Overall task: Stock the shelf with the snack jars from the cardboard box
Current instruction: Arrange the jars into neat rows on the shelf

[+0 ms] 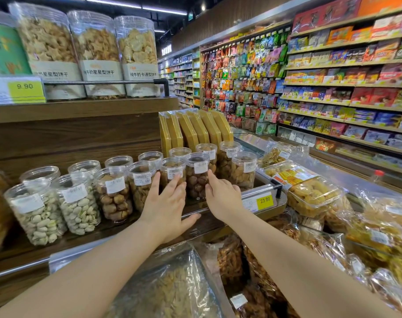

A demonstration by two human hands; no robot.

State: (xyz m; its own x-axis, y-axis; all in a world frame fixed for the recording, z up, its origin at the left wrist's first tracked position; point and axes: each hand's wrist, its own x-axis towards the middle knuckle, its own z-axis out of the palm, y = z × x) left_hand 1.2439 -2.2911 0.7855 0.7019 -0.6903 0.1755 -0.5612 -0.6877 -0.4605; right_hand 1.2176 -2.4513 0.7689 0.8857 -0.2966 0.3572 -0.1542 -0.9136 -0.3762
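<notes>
Clear snack jars with white labels stand in rows on the wooden shelf (85, 239). My left hand (166, 203) lies open against the front of a jar of brown nuts (172, 171), fingers spread. My right hand (223, 196) is open too, its fingertips touching the right side of the neighbouring dark-nut jar (197, 173). Neither hand grips a jar. Jars of pistachios (38, 214) stand further left. No cardboard box is in view.
A yellow price tag reading 23.80 (264, 200) hangs on the shelf rail. Bagged snacks (172, 288) fill the bin below my arms. Boxed and bagged pastries (312, 195) lie to the right. Large biscuit jars (96, 53) stand on the shelf above.
</notes>
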